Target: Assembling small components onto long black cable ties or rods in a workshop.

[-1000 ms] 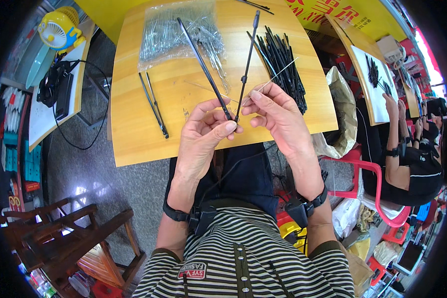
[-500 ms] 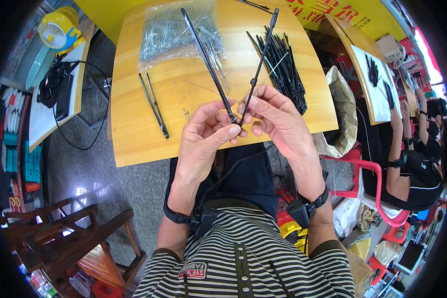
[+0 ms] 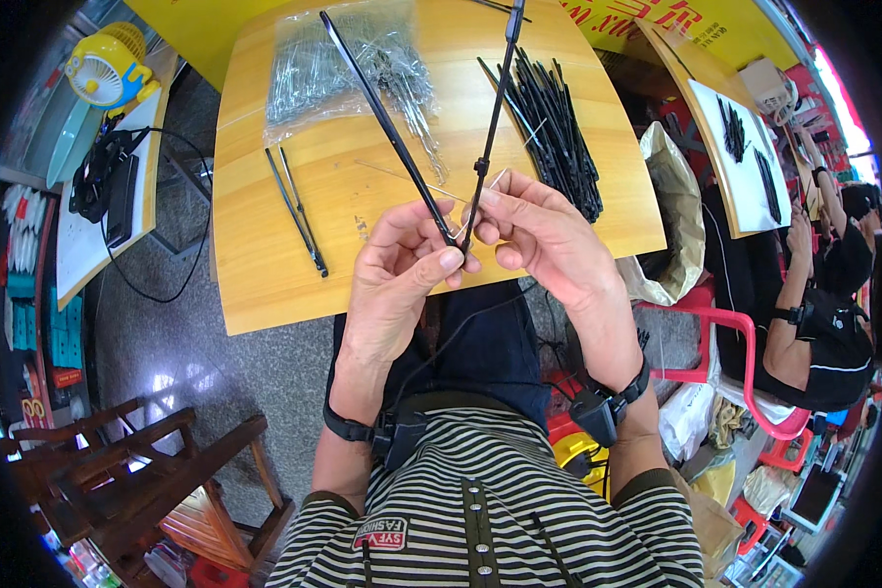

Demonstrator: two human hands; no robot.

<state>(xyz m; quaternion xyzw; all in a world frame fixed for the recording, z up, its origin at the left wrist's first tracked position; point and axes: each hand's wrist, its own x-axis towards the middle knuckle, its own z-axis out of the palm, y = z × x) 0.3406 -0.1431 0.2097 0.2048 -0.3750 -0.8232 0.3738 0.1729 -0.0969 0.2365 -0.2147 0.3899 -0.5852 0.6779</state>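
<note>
Before me two slim black rods (image 3: 382, 114) spread upward in a V and meet at their lower ends. My left hand (image 3: 392, 269) is closed around that joint, thumb and fingers pinching it. Close beside it, my right hand (image 3: 554, 235) is closed, its thumb and forefinger pinching a thin metal wire (image 3: 416, 180) that crosses the rods near the joint. Fingers hide part of the wire and the joint. A similar folded black rod pair (image 3: 299, 218) lies on the table to the left.
On the wooden table (image 3: 265, 294) lie a clear plastic bag of thin metal wires (image 3: 348, 73) and a heap of black rods (image 3: 563, 147). A lined sack (image 3: 681, 216) and a red chair (image 3: 745, 363) stand right. Another person works at a side table (image 3: 730, 196).
The V of rods has shifted slightly left and up in the picture. My right fingers have turned the wire a little near the joint. Both hands keep their grip.
</note>
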